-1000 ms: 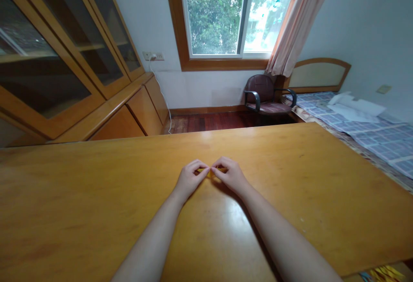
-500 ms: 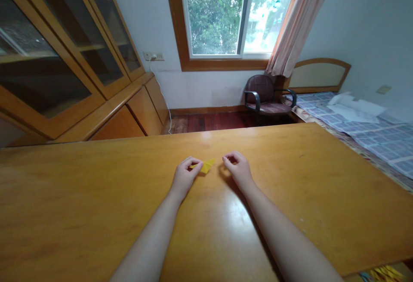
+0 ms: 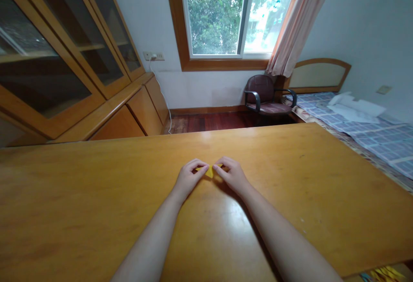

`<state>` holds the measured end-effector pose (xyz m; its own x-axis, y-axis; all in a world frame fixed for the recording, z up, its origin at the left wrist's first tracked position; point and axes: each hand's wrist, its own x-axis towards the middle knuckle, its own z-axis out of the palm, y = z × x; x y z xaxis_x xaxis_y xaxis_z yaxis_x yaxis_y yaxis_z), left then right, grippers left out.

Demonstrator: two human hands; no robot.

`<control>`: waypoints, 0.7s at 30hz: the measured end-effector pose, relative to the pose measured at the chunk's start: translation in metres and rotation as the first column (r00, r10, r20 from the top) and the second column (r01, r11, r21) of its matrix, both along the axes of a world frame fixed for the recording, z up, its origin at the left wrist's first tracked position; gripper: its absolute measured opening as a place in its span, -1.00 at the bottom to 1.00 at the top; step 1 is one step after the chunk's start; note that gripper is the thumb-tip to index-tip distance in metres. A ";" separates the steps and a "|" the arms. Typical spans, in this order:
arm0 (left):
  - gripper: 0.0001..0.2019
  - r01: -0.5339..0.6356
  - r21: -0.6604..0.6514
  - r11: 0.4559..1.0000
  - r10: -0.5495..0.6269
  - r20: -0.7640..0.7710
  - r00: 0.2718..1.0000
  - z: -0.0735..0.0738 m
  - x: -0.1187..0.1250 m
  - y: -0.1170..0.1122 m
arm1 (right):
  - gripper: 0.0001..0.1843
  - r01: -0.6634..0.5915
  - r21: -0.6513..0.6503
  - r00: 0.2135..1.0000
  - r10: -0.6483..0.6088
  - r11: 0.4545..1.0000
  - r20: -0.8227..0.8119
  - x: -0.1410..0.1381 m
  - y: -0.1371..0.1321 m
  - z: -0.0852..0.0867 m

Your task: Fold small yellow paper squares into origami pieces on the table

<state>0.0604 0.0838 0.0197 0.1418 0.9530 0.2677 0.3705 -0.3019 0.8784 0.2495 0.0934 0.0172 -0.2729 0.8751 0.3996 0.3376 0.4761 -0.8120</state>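
Note:
A small piece of folded yellow paper (image 3: 210, 172) is held just above the wooden table (image 3: 97, 196), near the middle of the view. My left hand (image 3: 191, 177) pinches its left side between thumb and fingers. On the other side, my right hand (image 3: 232, 174) is closed on the paper's right part, thumb toward the centre. The fingertips of both hands are close together, and they cover much of the paper. Only its middle and a lower point show between the thumbs.
Yellow folded pieces (image 3: 385, 272) lie below the table's near right edge. A glass-fronted cabinet (image 3: 106, 97) stands at the left. Beyond the table are a maroon armchair (image 3: 260, 90) and a bed (image 3: 371, 131) with white sheets (image 3: 356, 106) on it.
My right hand has moved left and taken hold of the paper's right side. My left hand has shifted slightly right and down, still holding the paper.

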 end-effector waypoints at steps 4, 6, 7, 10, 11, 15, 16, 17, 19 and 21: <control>-0.81 0.012 -0.007 1.000 -0.012 0.000 1.000 0.001 0.001 0.000 | -0.81 -0.011 0.020 1.000 0.011 1.000 0.001 0.000 -0.001 -0.001; -0.82 0.014 -0.012 1.000 -0.014 0.001 1.000 0.001 0.001 -0.001 | -0.80 -0.008 0.021 1.000 0.009 1.000 -0.008 0.001 -0.001 0.000; -0.82 0.013 -0.014 1.000 -0.012 0.005 1.000 0.001 0.001 -0.001 | -0.79 -0.002 0.020 1.000 0.003 1.000 -0.015 0.001 -0.001 0.000; -0.83 -0.006 -0.025 1.000 0.007 0.036 0.999 0.000 0.000 0.000 | -0.77 0.032 0.005 0.999 -0.032 0.999 -0.042 0.002 0.000 0.002; -0.83 -0.016 -0.036 0.999 0.018 0.056 0.998 -0.001 -0.001 0.001 | -0.77 0.045 -0.002 0.998 -0.045 0.999 -0.054 0.003 0.001 0.002; -0.83 -0.072 -0.124 0.990 0.095 0.192 0.977 -0.006 -0.006 0.005 | -0.75 0.100 -0.035 0.988 -0.103 0.994 -0.113 0.005 0.004 0.001; -0.82 -0.091 -0.147 0.985 0.124 0.234 0.964 -0.007 -0.008 0.006 | -0.75 0.119 -0.051 0.983 -0.125 0.992 -0.133 0.006 0.005 0.000; -0.82 -0.113 -0.167 0.979 0.157 0.276 0.948 -0.009 -0.009 0.007 | -0.74 0.138 -0.074 0.977 -0.148 0.988 -0.156 0.007 0.005 -0.001; -0.81 -0.156 -0.197 0.968 0.218 0.348 0.912 -0.012 -0.011 0.009 | -0.75 0.168 -0.129 0.960 -0.192 0.977 -0.205 0.008 0.007 -0.002; -0.80 -0.181 -0.209 0.961 0.251 0.384 0.888 -0.015 -0.011 0.010 | -0.76 0.176 -0.175 0.945 -0.216 0.969 -0.244 0.008 0.008 -0.003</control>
